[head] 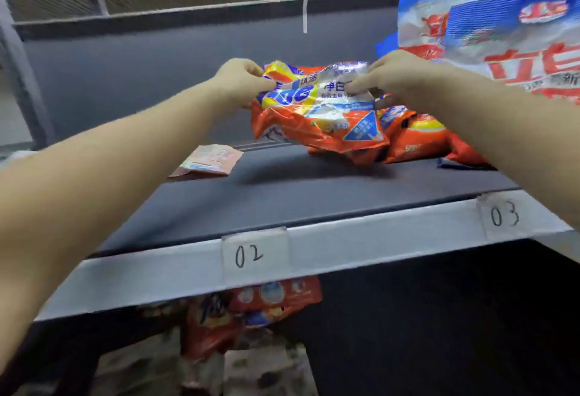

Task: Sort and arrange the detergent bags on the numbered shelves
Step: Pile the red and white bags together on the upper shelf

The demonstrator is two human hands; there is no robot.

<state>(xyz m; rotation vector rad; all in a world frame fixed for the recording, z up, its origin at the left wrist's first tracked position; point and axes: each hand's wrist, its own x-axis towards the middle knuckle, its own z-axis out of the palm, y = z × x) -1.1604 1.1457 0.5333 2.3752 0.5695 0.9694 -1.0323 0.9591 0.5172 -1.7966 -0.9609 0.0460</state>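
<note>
Two bare hands grip one orange detergent bag (317,113) by its crumpled upper edge, above the dark shelf (282,194). The left hand (241,81) pinches the bag's left corner between thumb and curled fingers; the right hand (392,78) pinches the right side, fingers pressed together on the film. The bag's long axis runs left to right between the hands, its lower edge sagging toward the shelf, close to more orange bags (414,135) behind it on the right. It hangs between the paper label marked 02 (254,254) and the one marked 03 (505,216), so both hands are equally close. A large blue and white bag (489,18) stands far right; a small pink packet (208,160) lies flat to the left.
</note>
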